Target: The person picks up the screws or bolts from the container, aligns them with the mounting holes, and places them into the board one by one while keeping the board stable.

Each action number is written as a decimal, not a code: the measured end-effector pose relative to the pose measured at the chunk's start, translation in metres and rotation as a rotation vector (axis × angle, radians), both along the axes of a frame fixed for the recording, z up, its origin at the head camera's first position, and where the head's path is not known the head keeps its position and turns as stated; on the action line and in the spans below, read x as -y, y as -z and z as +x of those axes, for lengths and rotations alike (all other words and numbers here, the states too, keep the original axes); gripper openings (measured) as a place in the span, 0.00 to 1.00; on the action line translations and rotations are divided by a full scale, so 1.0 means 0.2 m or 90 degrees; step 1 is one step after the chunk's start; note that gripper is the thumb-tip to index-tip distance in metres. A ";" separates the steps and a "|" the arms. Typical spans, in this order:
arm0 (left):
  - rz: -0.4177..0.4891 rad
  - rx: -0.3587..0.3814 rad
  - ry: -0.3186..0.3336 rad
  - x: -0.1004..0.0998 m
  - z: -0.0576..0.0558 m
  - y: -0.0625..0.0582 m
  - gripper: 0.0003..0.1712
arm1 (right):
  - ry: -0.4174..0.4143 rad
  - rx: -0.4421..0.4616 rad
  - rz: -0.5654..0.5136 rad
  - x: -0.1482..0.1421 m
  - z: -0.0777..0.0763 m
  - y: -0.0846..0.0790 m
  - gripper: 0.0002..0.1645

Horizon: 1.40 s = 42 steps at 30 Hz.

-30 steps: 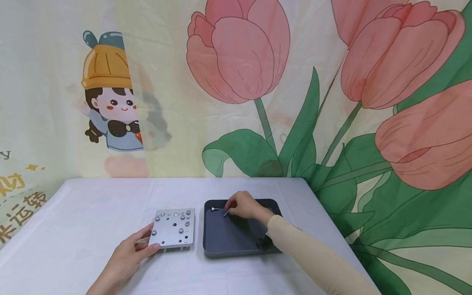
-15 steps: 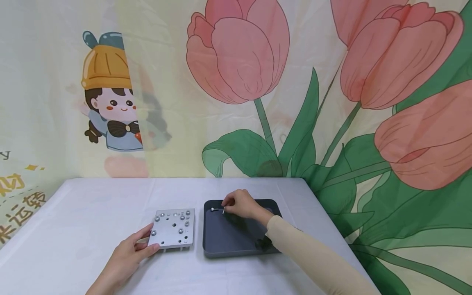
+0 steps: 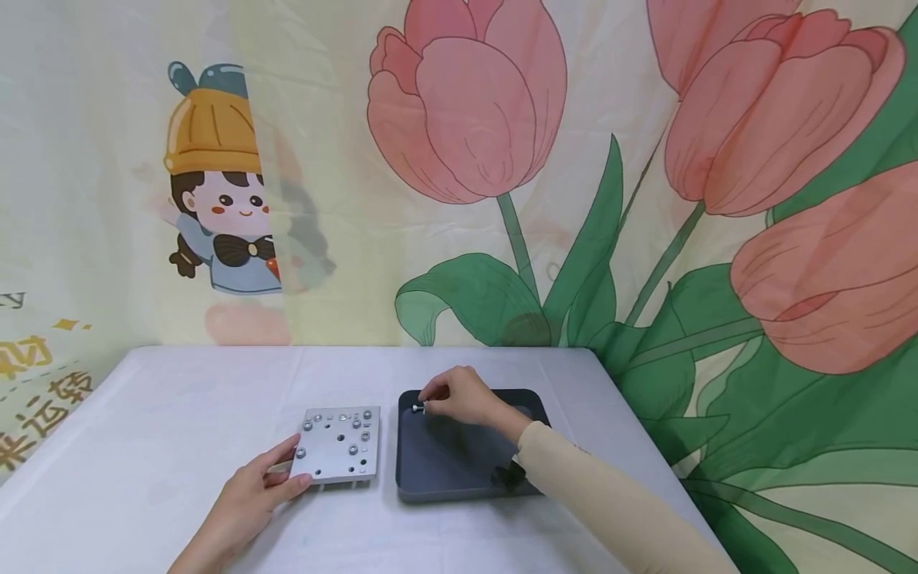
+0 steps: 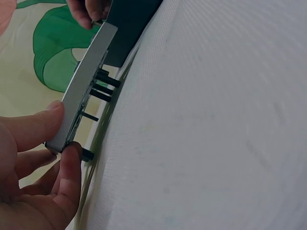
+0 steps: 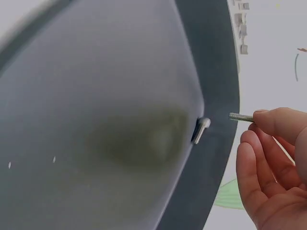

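Note:
My left hand (image 3: pixel 251 496) grips the near left corner of a silver metal plate (image 3: pixel 326 462), thumb on one side and fingers on the other. Several screw heads show on its top, and threaded shanks (image 4: pixel 102 92) poke out underneath in the left wrist view. Over the far left part of a dark grey tray (image 3: pixel 445 470), my right hand (image 3: pixel 464 399) pinches a screw (image 5: pixel 241 117) between thumb and forefinger; its threaded end shows, its head is hidden by the fingers. Another screw (image 5: pixel 203 126) lies in the tray's corner, just left of those fingertips in the head view.
The tray stands right of the plate on a white-covered table (image 3: pixel 215 399). A dark object (image 3: pixel 508 477) shows below my right wrist, partly hidden by the sleeve. Behind the table hangs a backdrop (image 3: pixel 344 239) printed with tulips and a cartoon figure.
My right hand has shifted slightly left with the pinched screw, closer to the one lying in the tray's corner. The left hand and the plate stay in place.

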<state>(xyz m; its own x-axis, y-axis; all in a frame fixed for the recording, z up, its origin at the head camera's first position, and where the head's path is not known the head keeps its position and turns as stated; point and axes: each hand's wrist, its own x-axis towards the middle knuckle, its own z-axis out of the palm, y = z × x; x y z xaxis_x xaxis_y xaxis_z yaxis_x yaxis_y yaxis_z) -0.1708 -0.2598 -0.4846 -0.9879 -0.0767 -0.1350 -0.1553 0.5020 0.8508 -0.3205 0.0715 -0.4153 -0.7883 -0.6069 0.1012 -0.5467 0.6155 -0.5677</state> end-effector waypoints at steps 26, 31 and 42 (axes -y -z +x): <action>-0.014 -0.004 -0.007 0.00 0.00 -0.01 0.52 | -0.086 0.068 -0.067 0.23 0.18 -0.04 0.07; -0.018 -0.008 -0.006 0.00 0.00 0.00 0.51 | -0.101 0.079 -0.070 0.24 0.20 -0.03 0.07; -0.031 -0.020 0.004 -0.01 0.00 0.00 0.50 | -0.160 0.061 -0.033 0.30 0.24 -0.03 0.07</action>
<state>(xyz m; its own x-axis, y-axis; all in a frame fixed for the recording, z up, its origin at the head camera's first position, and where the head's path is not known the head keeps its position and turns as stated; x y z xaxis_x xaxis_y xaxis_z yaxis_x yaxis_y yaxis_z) -0.1699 -0.2579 -0.4846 -0.9921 -0.0758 -0.1000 -0.1252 0.5442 0.8296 -0.2722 0.0115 -0.4100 -0.6210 -0.7806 0.0702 -0.6211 0.4355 -0.6516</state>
